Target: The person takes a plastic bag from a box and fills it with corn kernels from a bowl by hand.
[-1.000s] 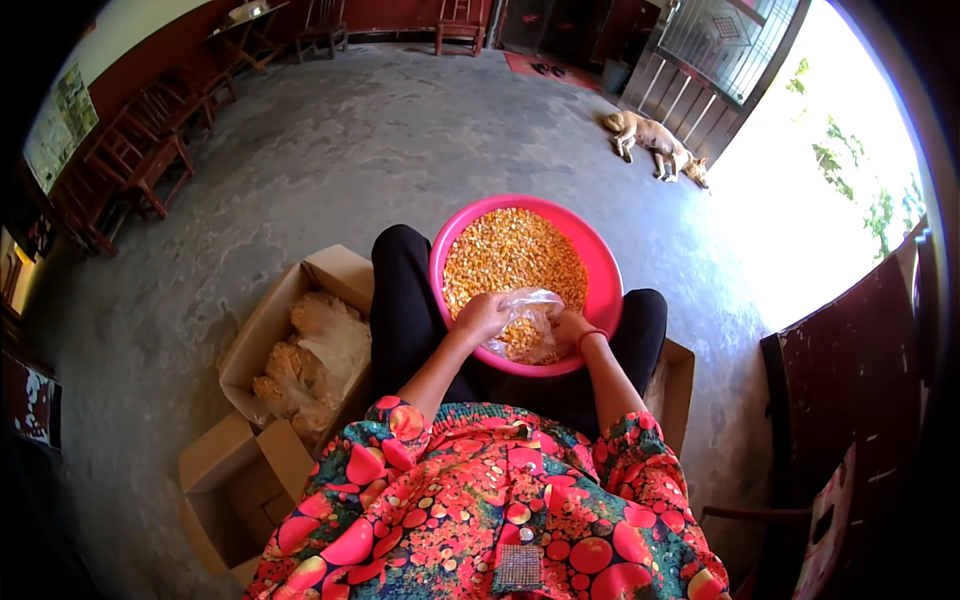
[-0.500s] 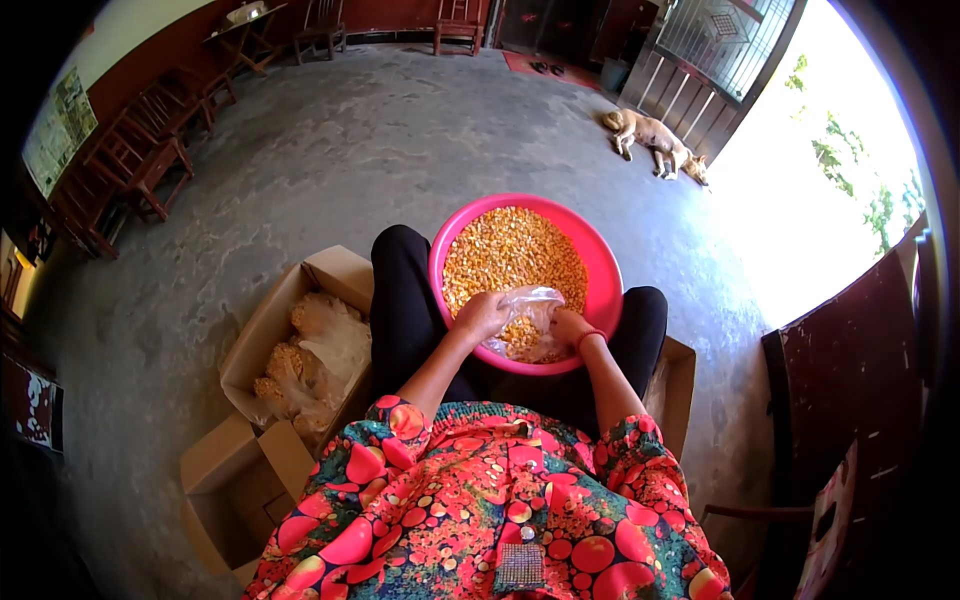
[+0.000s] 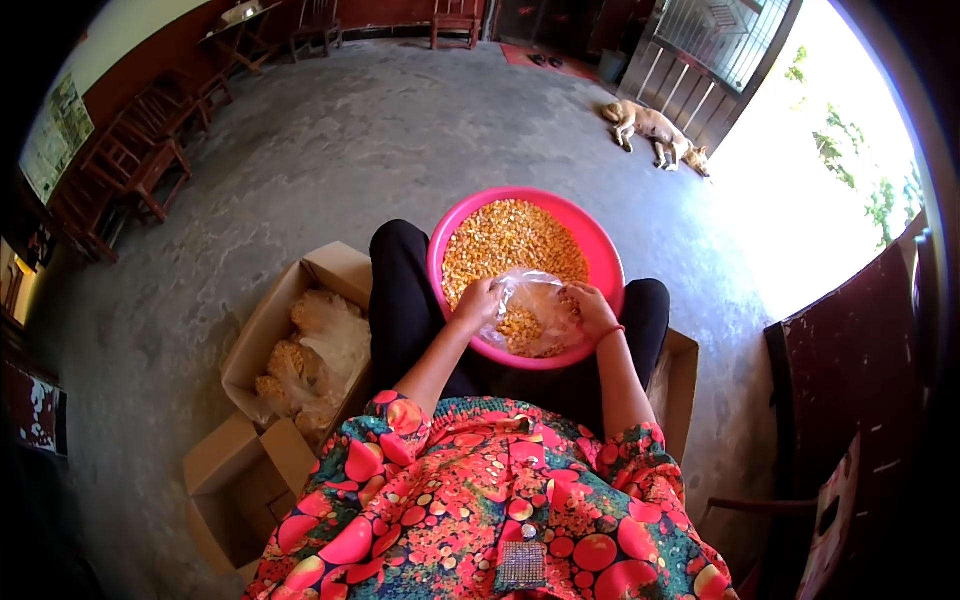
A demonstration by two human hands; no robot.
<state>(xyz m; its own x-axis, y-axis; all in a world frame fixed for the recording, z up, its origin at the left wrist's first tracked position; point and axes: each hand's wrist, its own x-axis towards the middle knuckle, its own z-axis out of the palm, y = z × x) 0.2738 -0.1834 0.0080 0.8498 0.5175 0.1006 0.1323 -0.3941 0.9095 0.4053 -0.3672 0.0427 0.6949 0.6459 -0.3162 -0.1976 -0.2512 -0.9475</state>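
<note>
A pink basin [image 3: 606, 262] rests on my lap, with loose yellow corn kernels [image 3: 510, 240] in it. Over its near part is a clear plastic bag [image 3: 540, 292] with some kernels inside. My left hand [image 3: 480, 302] is closed on the left side of the bag's mouth. On the right side, my right hand [image 3: 590, 308] grips the bag's edge, with a red band around the wrist. The bag's mouth is spread between both hands.
At my left stand a cardboard box [image 3: 258, 335] holding filled plastic bags [image 3: 318, 355] and another open box [image 3: 235, 490]. A third box [image 3: 682, 390] is beside my right leg. A dog [image 3: 655, 130] lies near the door; wooden chairs [image 3: 140, 170] line the left wall.
My right hand has come up and to the right out of the near part of the basin and now holds the bag's edge. The bag is spread wider, and my left hand has risen slightly.
</note>
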